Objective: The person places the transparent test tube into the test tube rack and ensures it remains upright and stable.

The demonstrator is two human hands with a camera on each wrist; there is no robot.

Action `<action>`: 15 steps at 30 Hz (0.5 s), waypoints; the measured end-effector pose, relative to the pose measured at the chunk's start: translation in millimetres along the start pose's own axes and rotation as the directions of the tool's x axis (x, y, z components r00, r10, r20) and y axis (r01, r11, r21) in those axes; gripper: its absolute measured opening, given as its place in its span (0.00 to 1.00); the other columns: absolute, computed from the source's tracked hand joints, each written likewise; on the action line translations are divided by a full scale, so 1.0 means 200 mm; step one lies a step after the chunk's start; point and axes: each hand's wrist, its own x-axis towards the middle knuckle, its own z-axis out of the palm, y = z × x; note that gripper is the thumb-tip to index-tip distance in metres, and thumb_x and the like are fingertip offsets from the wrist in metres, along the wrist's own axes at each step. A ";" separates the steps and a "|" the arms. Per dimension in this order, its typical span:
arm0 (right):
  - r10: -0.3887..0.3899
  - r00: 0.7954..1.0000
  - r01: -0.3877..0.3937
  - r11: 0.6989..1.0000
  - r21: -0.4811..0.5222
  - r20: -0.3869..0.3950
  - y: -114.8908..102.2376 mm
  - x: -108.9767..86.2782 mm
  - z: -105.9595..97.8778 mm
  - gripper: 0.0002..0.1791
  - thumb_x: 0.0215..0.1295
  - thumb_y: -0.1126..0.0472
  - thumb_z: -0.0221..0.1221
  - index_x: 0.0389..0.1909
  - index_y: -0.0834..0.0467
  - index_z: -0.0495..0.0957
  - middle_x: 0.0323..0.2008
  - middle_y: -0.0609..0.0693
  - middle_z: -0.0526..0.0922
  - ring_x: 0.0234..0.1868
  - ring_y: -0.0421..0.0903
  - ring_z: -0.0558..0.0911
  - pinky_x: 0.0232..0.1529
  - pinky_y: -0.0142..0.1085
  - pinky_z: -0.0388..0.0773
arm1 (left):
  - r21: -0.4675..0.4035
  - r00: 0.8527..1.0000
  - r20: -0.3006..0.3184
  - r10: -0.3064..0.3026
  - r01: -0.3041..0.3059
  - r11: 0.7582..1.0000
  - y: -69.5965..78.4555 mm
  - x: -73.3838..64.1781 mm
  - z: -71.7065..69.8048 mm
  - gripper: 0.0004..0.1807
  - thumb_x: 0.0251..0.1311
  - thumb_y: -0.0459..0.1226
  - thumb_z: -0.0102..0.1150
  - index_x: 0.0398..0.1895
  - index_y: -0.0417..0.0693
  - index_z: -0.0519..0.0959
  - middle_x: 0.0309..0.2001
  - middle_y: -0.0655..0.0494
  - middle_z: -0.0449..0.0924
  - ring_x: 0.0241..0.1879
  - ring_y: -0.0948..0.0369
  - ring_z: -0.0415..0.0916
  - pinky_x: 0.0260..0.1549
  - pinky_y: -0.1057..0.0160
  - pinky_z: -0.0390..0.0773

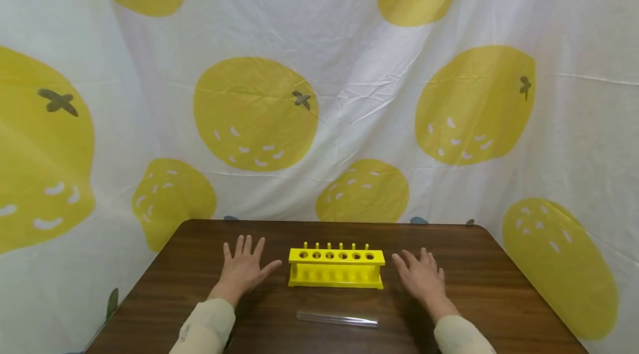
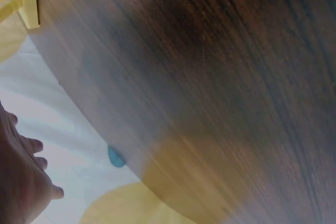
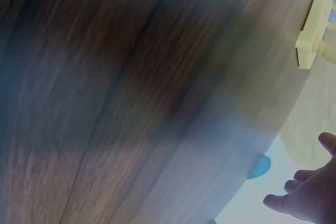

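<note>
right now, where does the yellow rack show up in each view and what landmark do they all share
Head: the rack is low, near the middle, between the left hand and right hand.
Left wrist: only part of the rack, cut off in the top left corner.
Right wrist: only part of the rack, cut off at the upper right edge.
Shared landmark: the table's far edge against the cloth.

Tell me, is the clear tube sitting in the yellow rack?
No, the clear tube lies on the table in front of the yellow rack.

Head view softly lit, sheen on cloth (image 1: 366,96); wrist views hazy, glossy reflections across tabletop (image 2: 199,93).
</note>
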 end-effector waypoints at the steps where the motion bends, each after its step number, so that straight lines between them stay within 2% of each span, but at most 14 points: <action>1: -0.003 1.000 0.003 1.000 0.005 -0.002 -0.01 0.00 0.00 0.41 0.76 0.35 0.36 0.72 0.64 0.63 0.73 0.77 0.44 0.73 0.74 0.44 0.65 0.72 0.38 | 0.000 1.000 -0.001 0.001 -0.001 1.000 0.00 0.00 0.00 0.49 0.65 0.70 0.37 0.78 0.47 0.56 0.75 0.32 0.49 0.75 0.37 0.40 0.66 0.29 0.36; 15: -0.017 1.000 0.020 0.995 0.096 -0.026 -0.06 -0.03 0.01 0.38 0.78 0.39 0.37 0.70 0.66 0.65 0.71 0.77 0.51 0.71 0.74 0.50 0.64 0.72 0.46 | -0.010 1.000 -0.006 0.004 -0.004 1.000 -0.01 -0.01 0.01 0.50 0.64 0.71 0.37 0.77 0.46 0.57 0.74 0.31 0.51 0.74 0.36 0.42 0.66 0.29 0.35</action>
